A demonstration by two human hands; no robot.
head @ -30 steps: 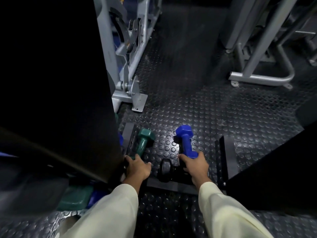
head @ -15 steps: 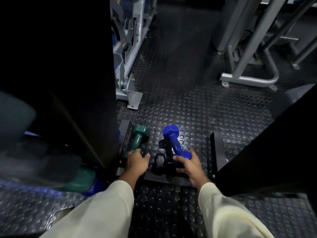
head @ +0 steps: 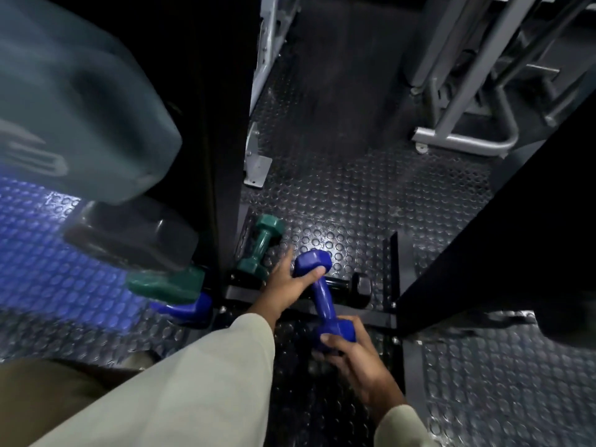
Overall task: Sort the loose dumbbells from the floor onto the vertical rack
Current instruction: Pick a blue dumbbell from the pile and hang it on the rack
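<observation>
1. Both hands are on one blue vinyl-coated hex dumbbell (head: 324, 293): the left hand (head: 285, 287) has its thumb pressed on the far head with the other fingers stretched out beside it, and the right hand (head: 350, 353) curls its fingers round the near head.
2. Black studded rubber floor (head: 354, 201) runs under everything, shining where light hits it.
3. Tall black upright of the vertical rack (head: 222, 124) rises at the left, with blurred dumbbell heads stacked beside it: a large grey-green one (head: 74, 101), a black one (head: 135, 237), a green one (head: 167, 283) and a blue one (head: 190, 306) lowest.
4. Grey steel gym machine frame (head: 464, 141) stands well apart at the far right.
5. Black flat base frame of the rack (head: 374, 314) lies on the floor just under the blue dumbbell.
6. Green vinyl-coated hex dumbbell (head: 261, 246) lies on the floor beside the upright, just left of the left hand.
7. Black hex dumbbell (head: 358, 287) rests on the floor behind the blue one, partly hidden.
</observation>
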